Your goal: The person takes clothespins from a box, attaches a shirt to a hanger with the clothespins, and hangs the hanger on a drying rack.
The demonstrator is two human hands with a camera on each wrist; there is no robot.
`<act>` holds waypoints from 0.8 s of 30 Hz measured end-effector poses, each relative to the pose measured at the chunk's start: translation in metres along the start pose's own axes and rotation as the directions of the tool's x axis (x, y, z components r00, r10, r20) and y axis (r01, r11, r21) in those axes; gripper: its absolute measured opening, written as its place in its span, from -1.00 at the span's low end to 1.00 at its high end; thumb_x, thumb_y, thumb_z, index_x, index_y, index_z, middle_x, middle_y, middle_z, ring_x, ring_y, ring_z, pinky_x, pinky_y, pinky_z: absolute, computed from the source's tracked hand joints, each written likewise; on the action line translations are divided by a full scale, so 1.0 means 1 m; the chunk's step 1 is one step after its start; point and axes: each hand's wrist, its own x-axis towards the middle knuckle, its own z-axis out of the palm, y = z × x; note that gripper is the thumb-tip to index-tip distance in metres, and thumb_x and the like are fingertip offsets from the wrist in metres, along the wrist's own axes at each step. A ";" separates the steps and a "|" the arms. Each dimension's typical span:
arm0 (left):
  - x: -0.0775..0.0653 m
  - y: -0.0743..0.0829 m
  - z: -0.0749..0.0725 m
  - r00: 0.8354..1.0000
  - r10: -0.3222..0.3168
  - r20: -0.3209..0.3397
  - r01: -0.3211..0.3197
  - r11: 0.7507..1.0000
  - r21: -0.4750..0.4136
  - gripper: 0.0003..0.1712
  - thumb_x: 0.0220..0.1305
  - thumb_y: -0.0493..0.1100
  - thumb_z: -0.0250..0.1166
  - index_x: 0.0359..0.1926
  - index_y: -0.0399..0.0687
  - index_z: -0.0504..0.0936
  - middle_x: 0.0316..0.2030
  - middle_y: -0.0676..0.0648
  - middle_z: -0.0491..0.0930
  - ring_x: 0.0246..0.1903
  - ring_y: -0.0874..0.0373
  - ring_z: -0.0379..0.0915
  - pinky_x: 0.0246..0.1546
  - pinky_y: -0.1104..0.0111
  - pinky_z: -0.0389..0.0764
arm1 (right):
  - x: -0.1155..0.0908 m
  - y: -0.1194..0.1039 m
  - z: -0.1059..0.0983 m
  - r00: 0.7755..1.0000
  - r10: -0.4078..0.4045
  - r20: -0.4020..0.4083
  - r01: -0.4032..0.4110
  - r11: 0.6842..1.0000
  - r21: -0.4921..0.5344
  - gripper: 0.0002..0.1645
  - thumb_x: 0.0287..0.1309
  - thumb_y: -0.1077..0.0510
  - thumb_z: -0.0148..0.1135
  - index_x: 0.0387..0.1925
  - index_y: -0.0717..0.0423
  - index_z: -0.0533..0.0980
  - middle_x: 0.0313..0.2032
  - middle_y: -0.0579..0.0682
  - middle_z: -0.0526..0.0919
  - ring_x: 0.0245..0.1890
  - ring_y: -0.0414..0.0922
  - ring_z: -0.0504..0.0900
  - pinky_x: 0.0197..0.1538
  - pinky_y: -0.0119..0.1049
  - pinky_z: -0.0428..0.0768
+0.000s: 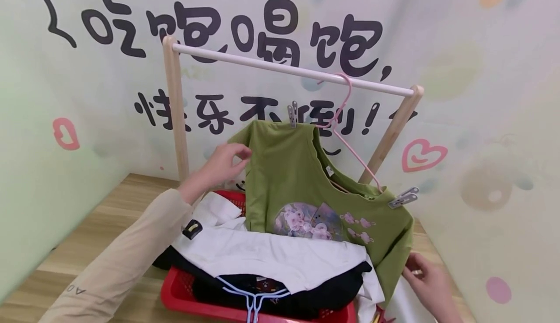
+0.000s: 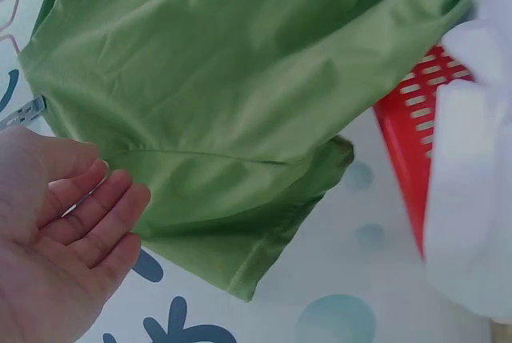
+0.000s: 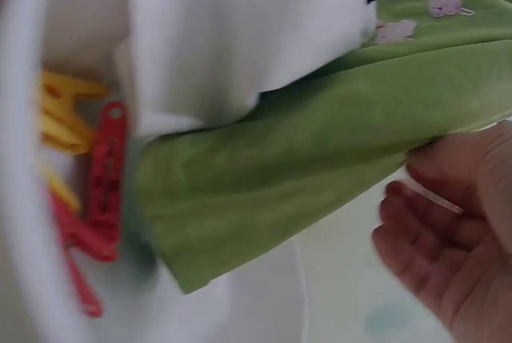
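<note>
A green T-shirt (image 1: pixel 284 167) with a floral print hangs from a pink hanger (image 1: pixel 345 143) hooked on the rack's white rail. Grey clothespins grip both shoulders, one clothespin (image 1: pixel 292 115) on the left and another clothespin (image 1: pixel 403 198) on the right. My left hand (image 1: pixel 227 161) is beside the left sleeve; in the left wrist view its loosely bent fingers (image 2: pixel 108 215) overlap the green cloth without gripping it. At the right sleeve (image 3: pixel 280 191), my right hand (image 3: pixel 456 223) has its thumb against the sleeve's edge, the other fingers loosely bent below.
In front stands a red basket (image 1: pixel 183 296) with a white shirt (image 1: pixel 271 252), black clothing (image 1: pixel 323 294) and blue hangers (image 1: pixel 254 297). A white container (image 3: pixel 56 279) holds red clothespins (image 3: pixel 108 175) and yellow clothespins (image 3: pixel 64 111). The wooden rack post (image 1: pixel 176 114) stands behind my left hand.
</note>
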 end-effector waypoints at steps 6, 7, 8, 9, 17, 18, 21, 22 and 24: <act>-0.019 0.000 -0.002 0.999 0.050 0.015 -0.049 0.999 -0.016 -0.87 0.14 -0.46 0.19 -0.26 -0.44 0.58 -0.33 -0.26 0.62 -0.31 -0.10 0.56 -0.17 0.08 0.56 | -0.026 0.012 0.011 0.982 0.102 0.162 -0.078 0.986 -0.147 -0.84 -0.16 0.37 0.33 -0.54 0.12 0.52 -0.66 -0.27 0.51 -0.63 -0.48 0.39 -0.52 -0.42 0.45; -0.021 0.000 -0.002 0.998 0.055 0.017 -0.055 0.998 -0.024 -0.89 0.14 -0.46 0.19 -0.27 -0.42 0.58 -0.35 -0.25 0.62 -0.32 -0.09 0.56 -0.18 0.08 0.57 | -0.029 0.012 0.012 0.977 0.122 0.172 -0.095 0.983 -0.160 -0.85 -0.16 0.36 0.33 -0.56 0.10 0.51 -0.68 -0.27 0.49 -0.66 -0.47 0.37 -0.54 -0.42 0.42; -0.024 0.001 -0.003 0.998 0.058 0.020 -0.057 0.998 -0.028 -0.90 0.14 -0.46 0.19 -0.29 -0.41 0.58 -0.36 -0.24 0.62 -0.33 -0.08 0.56 -0.18 0.09 0.57 | -0.031 0.013 0.013 0.972 0.145 0.186 -0.115 0.980 -0.165 -0.85 -0.16 0.35 0.32 -0.58 0.10 0.51 -0.71 -0.26 0.48 -0.68 -0.45 0.37 -0.56 -0.42 0.40; -0.027 0.001 -0.004 0.998 0.059 0.024 -0.058 0.998 -0.034 -0.91 0.14 -0.47 0.20 -0.30 -0.40 0.58 -0.36 -0.24 0.62 -0.34 -0.08 0.56 -0.19 0.08 0.57 | -0.033 0.013 0.014 0.966 0.163 0.201 -0.128 0.976 -0.176 -0.85 -0.16 0.34 0.32 -0.59 0.08 0.51 -0.73 -0.26 0.48 -0.70 -0.44 0.36 -0.57 -0.42 0.38; -0.050 0.004 -0.011 0.994 0.070 0.088 -0.069 0.998 -0.012 -0.94 0.09 -0.46 0.26 -0.37 -0.31 0.60 -0.44 -0.13 0.62 -0.41 0.04 0.56 -0.29 0.18 0.61 | -0.039 0.017 0.018 0.892 0.249 0.378 -0.152 0.951 -0.269 -0.82 -0.09 0.16 0.29 -0.68 0.05 0.49 -0.74 -0.20 0.49 -0.71 -0.37 0.37 -0.56 -0.42 0.38; -0.053 0.005 -0.012 0.993 0.071 0.099 -0.071 0.997 -0.010 -0.94 0.08 -0.46 0.27 -0.38 -0.31 0.60 -0.45 -0.12 0.61 -0.42 0.05 0.56 -0.30 0.20 0.61 | -0.040 0.018 0.019 0.887 0.238 0.396 -0.140 0.955 -0.260 -0.82 -0.10 0.16 0.28 -0.68 0.07 0.48 -0.73 -0.19 0.49 -0.71 -0.37 0.38 -0.56 -0.42 0.39; -0.065 0.005 -0.016 0.989 0.064 0.135 -0.066 0.998 0.008 -0.95 0.07 -0.43 0.30 -0.39 -0.29 0.61 -0.45 -0.10 0.61 -0.42 0.08 0.56 -0.30 0.21 0.61 | -0.043 0.018 0.023 0.878 0.243 0.412 -0.132 0.951 -0.280 -0.81 -0.17 0.14 0.30 -0.71 0.04 0.47 -0.78 -0.21 0.46 -0.73 -0.35 0.36 -0.59 -0.42 0.36; -0.069 0.005 -0.018 0.988 0.066 0.141 -0.070 0.997 0.021 -0.95 0.07 -0.42 0.31 -0.39 -0.27 0.62 -0.45 -0.09 0.61 -0.42 0.09 0.56 -0.30 0.22 0.61 | -0.044 0.018 0.024 0.878 0.248 0.410 -0.130 0.947 -0.295 -0.81 -0.19 0.13 0.31 -0.73 0.02 0.46 -0.80 -0.22 0.44 -0.74 -0.34 0.35 -0.60 -0.42 0.35; -0.079 0.006 -0.020 0.986 0.070 0.151 -0.078 0.996 0.049 -0.94 0.05 -0.41 0.33 -0.41 -0.24 0.62 -0.46 -0.05 0.61 -0.43 0.11 0.55 -0.31 0.24 0.60 | -0.046 0.016 0.027 0.876 0.275 0.397 -0.138 0.930 -0.340 -0.77 -0.23 0.09 0.33 -0.76 -0.02 0.44 -0.83 -0.23 0.38 -0.76 -0.30 0.30 -0.62 -0.41 0.30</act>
